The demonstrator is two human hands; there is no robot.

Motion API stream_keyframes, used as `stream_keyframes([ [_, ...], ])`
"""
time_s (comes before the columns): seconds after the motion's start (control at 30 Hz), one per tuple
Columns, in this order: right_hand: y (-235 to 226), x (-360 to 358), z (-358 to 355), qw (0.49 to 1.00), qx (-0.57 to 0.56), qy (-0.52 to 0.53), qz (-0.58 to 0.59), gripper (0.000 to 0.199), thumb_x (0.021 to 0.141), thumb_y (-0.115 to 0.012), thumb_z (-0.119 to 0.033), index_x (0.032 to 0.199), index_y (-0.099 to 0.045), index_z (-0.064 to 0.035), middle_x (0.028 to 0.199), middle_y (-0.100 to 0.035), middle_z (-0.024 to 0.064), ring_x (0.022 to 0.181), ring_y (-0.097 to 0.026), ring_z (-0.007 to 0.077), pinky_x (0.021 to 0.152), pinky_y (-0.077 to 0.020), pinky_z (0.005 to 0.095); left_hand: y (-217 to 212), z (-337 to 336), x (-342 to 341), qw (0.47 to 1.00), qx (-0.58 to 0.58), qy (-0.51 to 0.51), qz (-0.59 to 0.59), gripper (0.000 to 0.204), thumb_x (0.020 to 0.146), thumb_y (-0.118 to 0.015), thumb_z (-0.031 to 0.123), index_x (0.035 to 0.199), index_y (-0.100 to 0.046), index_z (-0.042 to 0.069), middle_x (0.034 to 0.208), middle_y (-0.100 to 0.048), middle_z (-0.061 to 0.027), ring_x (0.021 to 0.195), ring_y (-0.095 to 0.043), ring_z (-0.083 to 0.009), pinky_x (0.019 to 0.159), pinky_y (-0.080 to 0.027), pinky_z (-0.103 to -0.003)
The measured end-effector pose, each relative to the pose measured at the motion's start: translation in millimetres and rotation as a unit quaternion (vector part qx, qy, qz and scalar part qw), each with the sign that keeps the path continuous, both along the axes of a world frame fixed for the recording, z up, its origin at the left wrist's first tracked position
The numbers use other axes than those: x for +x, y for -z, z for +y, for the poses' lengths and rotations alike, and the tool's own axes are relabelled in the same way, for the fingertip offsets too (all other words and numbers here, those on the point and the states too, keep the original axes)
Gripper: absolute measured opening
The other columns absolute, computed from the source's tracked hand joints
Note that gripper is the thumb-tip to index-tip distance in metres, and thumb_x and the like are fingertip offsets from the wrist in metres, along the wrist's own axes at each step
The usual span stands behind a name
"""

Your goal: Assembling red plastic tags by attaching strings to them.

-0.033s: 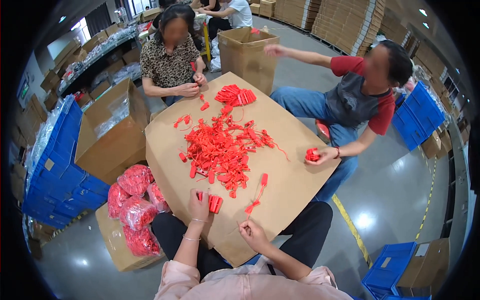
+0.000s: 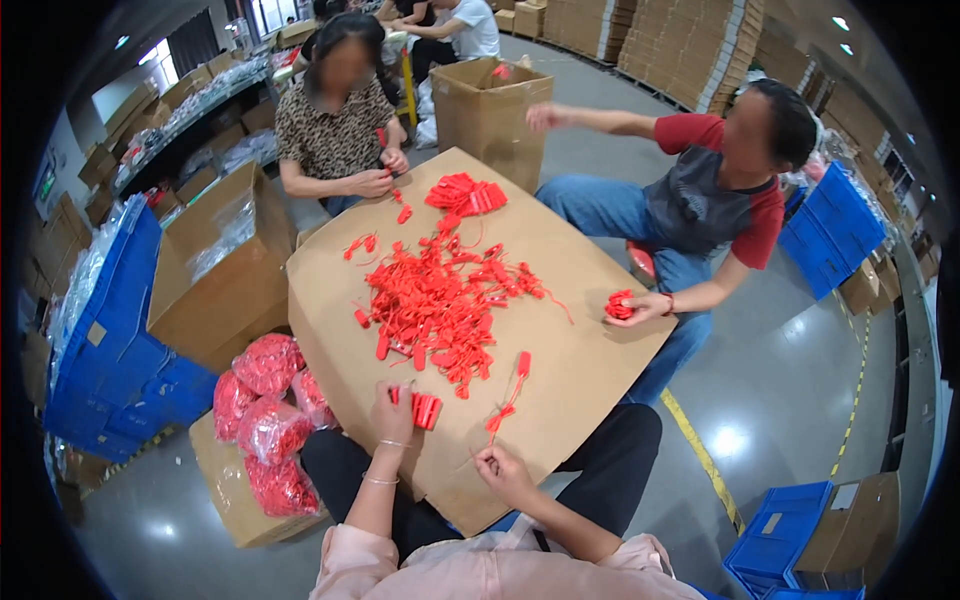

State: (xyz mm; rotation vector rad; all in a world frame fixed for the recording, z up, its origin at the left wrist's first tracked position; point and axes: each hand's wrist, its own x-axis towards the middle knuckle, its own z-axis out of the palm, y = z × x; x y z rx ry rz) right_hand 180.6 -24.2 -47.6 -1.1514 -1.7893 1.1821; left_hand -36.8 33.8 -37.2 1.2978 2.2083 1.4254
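A brown cardboard sheet serves as a tabletop and carries a pile of small red plastic pieces with strings. My left hand grips a small bundle of red pieces at the near edge. My right hand pinches the thin string of a single red piece lying just beyond it. Across the sheet, a person in a patterned top works red pieces with both hands. A person on the right holds a red bunch and stretches the other arm toward a tall cardboard box.
A low carton with clear bags of red pieces sits at my left knee. Behind it stand a large cardboard box and stacked blue crates. More blue crates are on the right and lower right.
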Motion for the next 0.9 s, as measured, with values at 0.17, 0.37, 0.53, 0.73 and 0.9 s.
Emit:
stream_keyframes([
  [0.17, -3, 7, -7, 0.996, 0.033, 0.005, 0.08, 0.011, 0.082, -0.058, -0.007, 0.092, -0.057, -0.0023, 0.074, -0.059, 0.0066, 0.065, -0.059, 0.0123, 0.056, -0.046, 0.0248, 32, -9, -23, 0.984, 0.083, 0.043, -0.148, 0.03, 0.089, -0.043, 0.031, 0.077, -0.05, 0.005, 0.061, -0.049, -0.0054, 0.051, -0.049, -0.0194, 0.049, -0.04, -0.033],
  [0.37, -23, 29, -3, 0.994, -0.041, -0.025, 0.1, 0.009, 0.083, -0.057, -0.005, 0.091, -0.06, -0.0034, 0.079, -0.059, 0.0033, 0.067, -0.054, 0.0077, 0.061, -0.0448, 0.021, -48, -43, 34, 0.818, -0.132, 0.227, -0.512, 0.02, 0.089, -0.045, 0.023, 0.085, -0.054, 0.006, 0.057, -0.043, 0.0017, 0.038, -0.036, -0.0055, 0.033, -0.024, -0.02],
  [0.53, -48, 33, 6, 0.997, -0.017, 0.034, 0.073, 0.004, 0.081, -0.056, -0.002, 0.084, -0.058, -0.0025, 0.077, -0.054, 0.0033, 0.071, -0.051, 0.0098, 0.062, -0.0418, 0.0221, -45, -54, 55, 0.827, -0.201, 0.299, -0.431, 0.032, 0.082, -0.053, 0.003, 0.112, -0.044, 0.004, 0.079, -0.053, -0.0036, 0.05, -0.048, -0.008, 0.04, -0.035, -0.02],
  [0.73, -64, 34, 14, 0.997, 0.077, -0.004, 0.022, 0.007, 0.077, -0.06, -0.001, 0.083, -0.059, -0.0032, 0.076, -0.052, 0.0056, 0.067, -0.052, 0.0151, 0.057, -0.0426, 0.0251, -41, -66, 50, 0.773, -0.15, 0.408, -0.462, 0.037, 0.081, -0.05, -0.002, 0.117, -0.04, 0.003, 0.115, -0.051, -0.0119, 0.091, -0.056, -0.0134, 0.068, -0.046, -0.024],
  [0.9, -63, 34, 18, 0.984, 0.171, -0.051, -0.022, 0.008, 0.073, -0.062, -0.002, 0.081, -0.06, -0.0034, 0.074, -0.051, 0.0073, 0.07, -0.051, 0.021, 0.062, -0.0424, 0.029, -47, -70, 50, 0.759, -0.184, 0.435, -0.448, 0.032, 0.083, -0.047, 0.0, 0.115, -0.042, -0.001, 0.109, -0.054, -0.0107, 0.09, -0.058, -0.0145, 0.073, -0.048, -0.026],
])
